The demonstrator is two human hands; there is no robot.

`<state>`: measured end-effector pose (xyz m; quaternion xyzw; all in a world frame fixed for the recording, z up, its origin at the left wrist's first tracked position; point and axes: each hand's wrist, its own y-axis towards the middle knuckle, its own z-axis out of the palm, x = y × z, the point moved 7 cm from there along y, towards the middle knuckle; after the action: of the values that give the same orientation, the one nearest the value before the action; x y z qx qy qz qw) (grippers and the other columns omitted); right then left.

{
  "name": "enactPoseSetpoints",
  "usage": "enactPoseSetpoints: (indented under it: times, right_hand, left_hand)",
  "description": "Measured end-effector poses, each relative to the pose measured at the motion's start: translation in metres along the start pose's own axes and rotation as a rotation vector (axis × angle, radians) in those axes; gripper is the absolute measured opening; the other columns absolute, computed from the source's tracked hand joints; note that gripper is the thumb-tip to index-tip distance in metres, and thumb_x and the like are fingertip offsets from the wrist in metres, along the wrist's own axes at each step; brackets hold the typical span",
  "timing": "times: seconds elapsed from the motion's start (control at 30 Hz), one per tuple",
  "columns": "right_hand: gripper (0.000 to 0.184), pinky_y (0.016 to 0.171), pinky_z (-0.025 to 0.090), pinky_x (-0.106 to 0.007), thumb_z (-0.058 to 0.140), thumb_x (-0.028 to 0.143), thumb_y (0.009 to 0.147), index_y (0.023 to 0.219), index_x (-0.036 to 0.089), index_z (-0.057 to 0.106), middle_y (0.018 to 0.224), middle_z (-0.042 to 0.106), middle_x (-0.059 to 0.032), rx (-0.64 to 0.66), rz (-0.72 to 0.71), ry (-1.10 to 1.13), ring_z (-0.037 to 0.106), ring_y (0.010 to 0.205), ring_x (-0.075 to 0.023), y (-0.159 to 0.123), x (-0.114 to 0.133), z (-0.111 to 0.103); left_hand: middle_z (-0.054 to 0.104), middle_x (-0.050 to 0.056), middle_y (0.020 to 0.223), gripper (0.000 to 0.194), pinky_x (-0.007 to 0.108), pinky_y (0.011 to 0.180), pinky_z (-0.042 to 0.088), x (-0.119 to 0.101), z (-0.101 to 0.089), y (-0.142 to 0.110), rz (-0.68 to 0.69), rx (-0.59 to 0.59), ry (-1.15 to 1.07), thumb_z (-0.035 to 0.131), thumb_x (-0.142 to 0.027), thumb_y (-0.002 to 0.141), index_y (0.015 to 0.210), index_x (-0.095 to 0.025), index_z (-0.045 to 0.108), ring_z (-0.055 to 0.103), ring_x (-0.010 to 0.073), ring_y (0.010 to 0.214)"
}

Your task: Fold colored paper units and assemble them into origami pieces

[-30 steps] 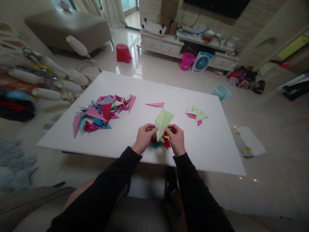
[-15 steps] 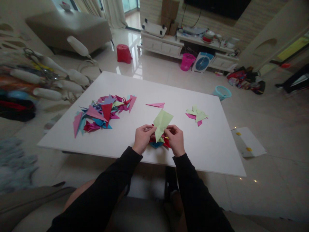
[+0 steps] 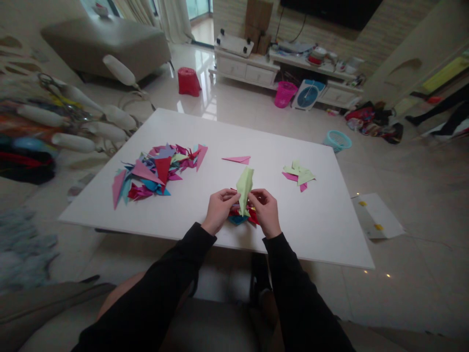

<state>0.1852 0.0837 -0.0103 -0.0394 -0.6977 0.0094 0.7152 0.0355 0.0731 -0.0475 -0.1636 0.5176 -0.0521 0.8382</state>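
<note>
A light green sheet of origami paper (image 3: 245, 185), creased lengthwise, is pinched between my two hands. My left hand (image 3: 220, 209) is closed on its left edge; my right hand (image 3: 266, 210) is closed on its right edge. Behind and below the sheet lie folded paper pieces (image 3: 238, 220) in red, blue and yellow, partly hidden by the hands and sheet. Past the sheet, a pink folded paper (image 3: 237, 160) lies flat on the white table (image 3: 194, 215).
A heap of colourful folded papers (image 3: 156, 171) covers the table's left part. Green and pink folded papers (image 3: 300, 173) lie at the right. Beyond the table are a blue basket (image 3: 337, 141), a red stool (image 3: 189, 81) and another person's legs (image 3: 445, 115) at the right.
The green sheet, spread wide earlier, is now narrower, its sides brought inward along the crease. Both hands have stayed nearly in place. The other person's legs have moved left.
</note>
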Motion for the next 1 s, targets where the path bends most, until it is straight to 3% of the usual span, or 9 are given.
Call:
enactPoseSetpoints:
  times: [0.2, 0.43, 0.57, 0.77, 1.0]
  right_hand:
    - [0.031, 0.064, 0.053, -0.029, 0.081, 0.045, 0.074, 0.087, 0.02, 0.068, 0.074, 0.068, -0.0006, -0.005, -0.031, -0.055, 0.061, 0.067, -0.0159, 0.001, -0.003, -0.003]
    - [0.026, 0.069, 0.054, -0.031, 0.078, 0.043, 0.077, 0.082, 0.019, 0.072, 0.078, 0.072, -0.0036, 0.004, -0.039, -0.055, 0.065, 0.072, -0.0175, -0.001, 0.003, -0.003]
    - [0.025, 0.066, 0.054, -0.03, 0.078, 0.043, 0.076, 0.08, 0.019, 0.072, 0.074, 0.072, -0.0025, -0.005, -0.02, -0.028, 0.065, 0.068, -0.017, -0.001, 0.004, -0.002]
    - [0.019, 0.059, 0.049, -0.027, 0.075, 0.035, 0.073, 0.068, 0.019, 0.066, 0.062, 0.065, 0.0015, -0.126, -0.018, 0.005, 0.058, 0.058, -0.0133, -0.001, 0.006, -0.009]
    - [0.02, 0.059, 0.048, -0.027, 0.072, 0.036, 0.074, 0.068, 0.019, 0.063, 0.062, 0.064, 0.0018, -0.131, -0.007, -0.003, 0.058, 0.058, -0.0133, 0.0, 0.001, -0.01]
  left_hand:
    - [0.075, 0.007, 0.085, 0.042, 0.029, 0.066, 0.06, -0.007, 0.009, -0.006, 0.024, 0.068, 0.073, 0.089, -0.043, 0.065, 0.087, -0.013, 0.07, 0.071, 0.0165, 0.069]
    - [0.076, 0.009, 0.089, 0.038, 0.035, 0.088, 0.058, -0.019, 0.013, -0.008, 0.179, 0.131, 0.196, 0.091, -0.031, 0.061, 0.09, -0.013, 0.073, 0.072, 0.0199, 0.086]
    - [0.075, 0.008, 0.09, 0.038, 0.033, 0.085, 0.059, -0.016, 0.009, -0.005, 0.165, 0.109, 0.155, 0.09, -0.028, 0.061, 0.091, -0.014, 0.072, 0.071, 0.0188, 0.085]
    - [0.073, 0.006, 0.088, 0.04, 0.029, 0.069, 0.058, -0.006, 0.004, -0.001, 0.073, 0.043, -0.003, 0.086, -0.024, 0.061, 0.096, -0.014, 0.068, 0.069, 0.0164, 0.076]
    - [0.073, 0.005, 0.088, 0.043, 0.028, 0.068, 0.056, -0.007, 0.004, -0.002, 0.05, 0.033, -0.03, 0.086, -0.023, 0.06, 0.097, -0.013, 0.068, 0.069, 0.0159, 0.074]
